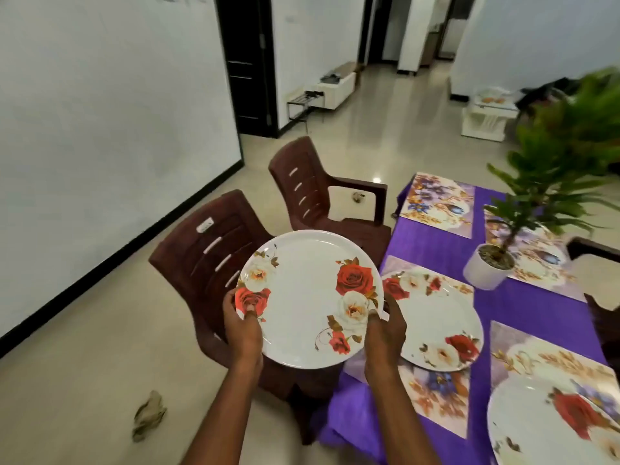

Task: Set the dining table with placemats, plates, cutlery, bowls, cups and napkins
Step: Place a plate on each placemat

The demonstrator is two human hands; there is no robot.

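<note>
Both hands [315, 330] gripping rose plate's [302, 297] edges.

Two bare forearms reach in from the bottom edge, each ending in a bare hand: the left hand [242, 325] and the right hand [385, 332]. No sleeve shows behind either hand up to the frame's edge. Wrists and fingers carry no watch, ring or band. Nails look short.
</note>
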